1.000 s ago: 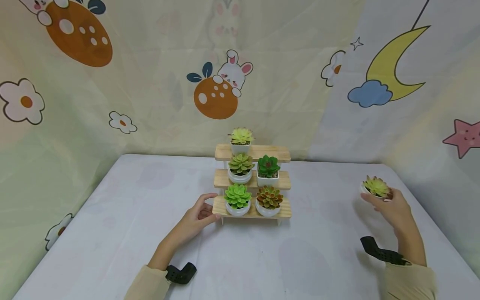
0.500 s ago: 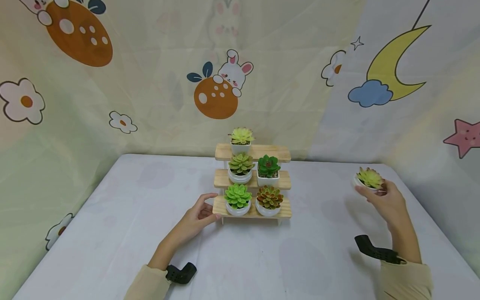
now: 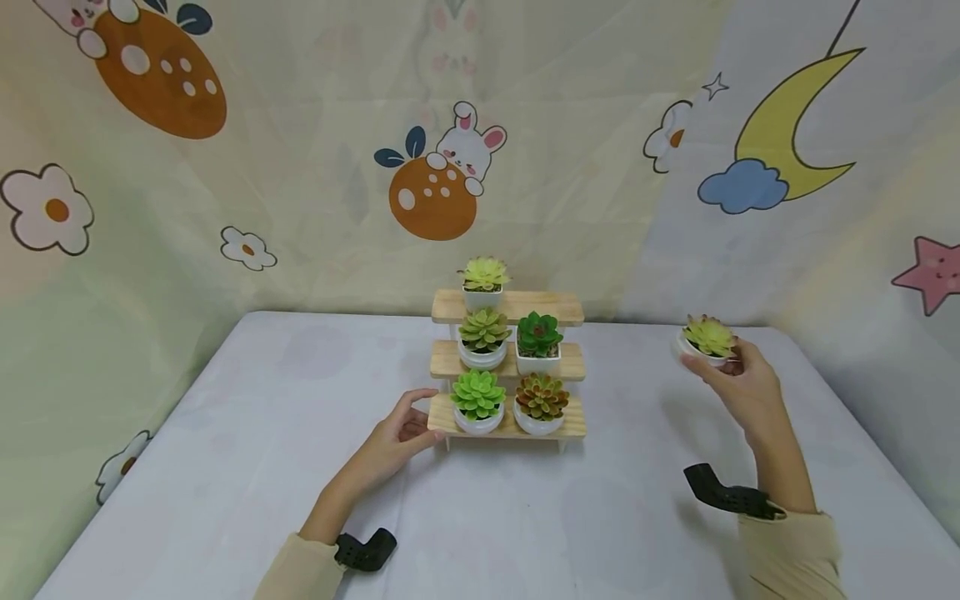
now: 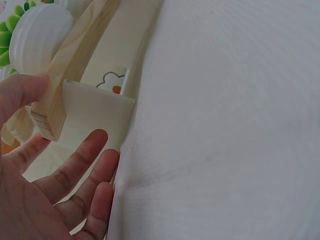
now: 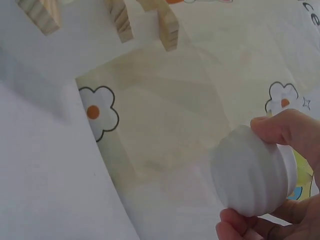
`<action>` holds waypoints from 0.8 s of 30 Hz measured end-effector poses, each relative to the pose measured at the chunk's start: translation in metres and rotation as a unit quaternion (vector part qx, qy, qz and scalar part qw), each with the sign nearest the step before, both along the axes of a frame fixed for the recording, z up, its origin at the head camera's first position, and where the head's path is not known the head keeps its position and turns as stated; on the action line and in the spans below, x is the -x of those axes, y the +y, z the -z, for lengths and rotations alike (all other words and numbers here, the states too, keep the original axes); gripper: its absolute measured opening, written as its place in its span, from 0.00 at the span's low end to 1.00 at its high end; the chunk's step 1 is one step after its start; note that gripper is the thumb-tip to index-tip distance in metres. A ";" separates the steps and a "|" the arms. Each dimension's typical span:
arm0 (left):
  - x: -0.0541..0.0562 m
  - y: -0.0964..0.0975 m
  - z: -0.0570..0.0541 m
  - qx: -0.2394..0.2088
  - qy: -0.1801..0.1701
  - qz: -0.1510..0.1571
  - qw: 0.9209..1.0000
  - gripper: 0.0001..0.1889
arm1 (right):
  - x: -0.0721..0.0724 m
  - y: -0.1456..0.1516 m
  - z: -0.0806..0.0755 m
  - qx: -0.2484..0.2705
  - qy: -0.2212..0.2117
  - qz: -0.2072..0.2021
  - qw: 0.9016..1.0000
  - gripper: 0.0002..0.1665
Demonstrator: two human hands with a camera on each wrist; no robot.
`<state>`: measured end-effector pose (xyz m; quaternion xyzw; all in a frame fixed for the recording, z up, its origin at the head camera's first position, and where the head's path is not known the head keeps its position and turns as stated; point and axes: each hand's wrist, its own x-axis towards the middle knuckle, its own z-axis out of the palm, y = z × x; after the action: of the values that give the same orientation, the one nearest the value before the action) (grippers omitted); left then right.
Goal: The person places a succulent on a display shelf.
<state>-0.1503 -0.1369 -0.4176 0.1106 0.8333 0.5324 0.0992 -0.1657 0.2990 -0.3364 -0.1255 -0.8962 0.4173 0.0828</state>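
My right hand (image 3: 738,383) holds a small potted succulent (image 3: 708,337) in the air over the table's right side. Its leaves are pale yellow-green, and the ribbed white pot (image 5: 252,172) sits between thumb and fingers in the right wrist view. A three-tier wooden plant stand (image 3: 543,307) stands near the table's middle. At the left end of its lowest tier, my left hand (image 3: 393,435) pinches the plank (image 4: 55,102) between thumb and index finger, the other fingers spread below. On that tier sit a bright green succulent (image 3: 477,396) and a reddish-brown succulent (image 3: 542,398).
The middle tier bears an olive-green succulent (image 3: 484,329) and a dark green succulent (image 3: 538,335) in a square pot. A pale succulent (image 3: 483,273) stands on the top tier's left. A cartoon-printed cloth (image 3: 322,167) hangs behind the white table (image 3: 600,517).
My right hand has carried the potted succulent leftward and farther back, nearer the stand. My left hand keeps its place on the lowest tier.
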 end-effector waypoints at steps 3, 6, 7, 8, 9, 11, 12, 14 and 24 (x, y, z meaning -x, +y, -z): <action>-0.001 -0.001 0.001 0.001 0.002 -0.003 1.000 0.30 | 0.002 -0.010 -0.006 0.008 0.006 -0.017 1.000 0.49; 0.000 -0.001 0.001 -0.001 0.002 -0.004 1.000 0.30 | 0.006 -0.021 -0.011 0.018 0.014 -0.038 0.999 0.48; 0.000 -0.001 0.001 -0.001 0.002 -0.002 1.000 0.30 | 0.007 -0.024 -0.013 0.021 0.017 -0.046 0.999 0.48; 0.000 -0.001 0.001 0.000 0.001 -0.001 1.000 0.30 | 0.009 -0.028 -0.015 0.024 0.021 -0.055 0.998 0.47; 0.000 -0.001 0.002 0.000 0.001 -0.001 1.000 0.30 | 0.010 -0.033 -0.018 0.027 0.026 -0.064 0.997 0.47; 0.000 -0.001 0.002 -0.001 0.000 -0.001 1.000 0.31 | 0.014 -0.043 -0.023 0.031 0.035 -0.081 0.996 0.47; 0.000 -0.001 0.002 -0.001 0.000 -0.001 1.000 0.30 | 0.015 -0.048 -0.026 0.032 0.039 -0.089 0.995 0.47; 0.001 -0.001 0.002 -0.001 0.001 0.000 1.000 0.30 | 0.019 -0.059 -0.031 0.034 0.044 -0.103 0.993 0.47; -0.001 -0.001 0.000 -0.010 -0.002 0.001 1.000 0.31 | 0.043 -0.100 -0.045 0.041 0.039 -0.152 0.987 0.47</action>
<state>-0.1497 -0.1375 -0.4179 0.1113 0.8277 0.5407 0.1007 -0.2086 0.1985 -0.2919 0.0255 -0.8830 0.4662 0.0475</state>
